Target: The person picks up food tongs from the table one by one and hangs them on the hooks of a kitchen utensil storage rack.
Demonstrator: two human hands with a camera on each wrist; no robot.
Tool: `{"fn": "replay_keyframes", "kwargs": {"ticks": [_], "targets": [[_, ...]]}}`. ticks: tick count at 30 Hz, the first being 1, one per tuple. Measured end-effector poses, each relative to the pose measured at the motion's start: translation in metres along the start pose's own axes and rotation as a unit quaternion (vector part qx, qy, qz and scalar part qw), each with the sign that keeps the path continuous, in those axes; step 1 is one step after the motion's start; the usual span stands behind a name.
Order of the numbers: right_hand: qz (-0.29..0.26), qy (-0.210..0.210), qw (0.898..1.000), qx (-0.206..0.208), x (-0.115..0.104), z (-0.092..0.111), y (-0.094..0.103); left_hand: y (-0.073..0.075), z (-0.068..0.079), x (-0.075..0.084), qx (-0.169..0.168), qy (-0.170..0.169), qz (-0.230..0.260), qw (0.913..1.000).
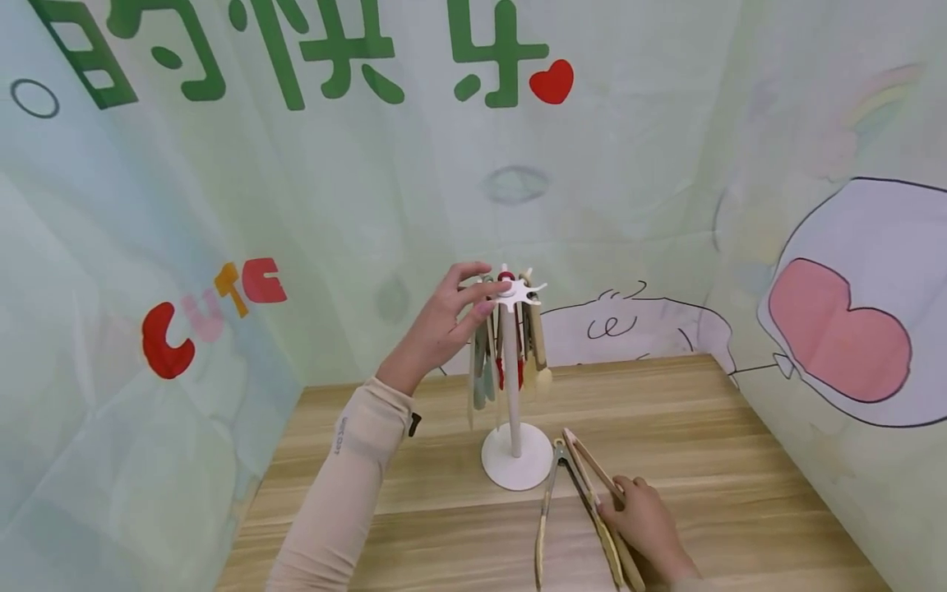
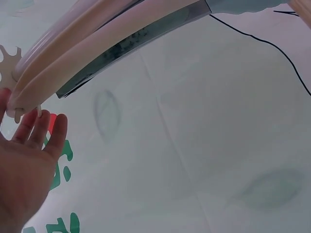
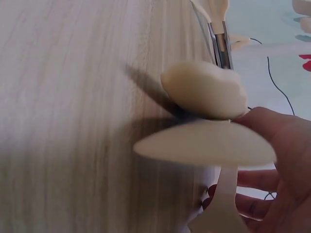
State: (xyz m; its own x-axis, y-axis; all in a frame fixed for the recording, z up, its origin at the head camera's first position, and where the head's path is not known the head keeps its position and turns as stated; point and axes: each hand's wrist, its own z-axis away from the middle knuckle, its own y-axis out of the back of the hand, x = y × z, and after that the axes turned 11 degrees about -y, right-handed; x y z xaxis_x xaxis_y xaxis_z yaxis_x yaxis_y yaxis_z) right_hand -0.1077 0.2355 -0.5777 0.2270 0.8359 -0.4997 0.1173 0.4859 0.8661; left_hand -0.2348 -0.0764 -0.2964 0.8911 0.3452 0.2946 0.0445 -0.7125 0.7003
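My left hand [image 1: 451, 308] reaches to the top of a white utensil stand [image 1: 512, 395], its fingers loosely extended and touching the hooked hub [image 1: 527, 294]. In the left wrist view, its fingertips sit beside the ends of hanging beige handles [image 2: 97, 58]. Down on the table, my right hand [image 1: 644, 518] grips a pair of beige tongs [image 1: 595, 465] whose hinge end points towards the stand. Rounded beige tong heads [image 3: 204, 143] fill the middle of the right wrist view. Just left of them lies a second pair of tongs [image 1: 543, 526], steel-armed with yellowish tips, its arms spread.
Several utensils [image 1: 484, 362] with grey-green, red and cream parts hang round the stand. Its round white base [image 1: 518, 473] stands on the wood-grain table [image 1: 429, 510]. A printed cloth backdrop [image 1: 370, 205] rises behind and at both sides.
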Motion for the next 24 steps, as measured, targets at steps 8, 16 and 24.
{"fn": "replay_keyframes", "kwargs": {"ticks": [8, 16, 24], "targets": [[0.015, -0.017, 1.000, 0.008, -0.008, 0.001, 0.005, 0.001, -0.001, 0.000, -0.004, -0.002, 0.000, 1.0000], [0.079, -0.001, 0.997, 0.020, -0.014, 0.001, 0.008, 0.002, -0.003, 0.002, -0.006, 0.004, -0.004, 1.0000], [0.120, 0.033, 0.991, 0.043, -0.014, -0.001, 0.006, 0.001, -0.001, 0.001, -0.006, 0.002, -0.009, 0.9999]]}}
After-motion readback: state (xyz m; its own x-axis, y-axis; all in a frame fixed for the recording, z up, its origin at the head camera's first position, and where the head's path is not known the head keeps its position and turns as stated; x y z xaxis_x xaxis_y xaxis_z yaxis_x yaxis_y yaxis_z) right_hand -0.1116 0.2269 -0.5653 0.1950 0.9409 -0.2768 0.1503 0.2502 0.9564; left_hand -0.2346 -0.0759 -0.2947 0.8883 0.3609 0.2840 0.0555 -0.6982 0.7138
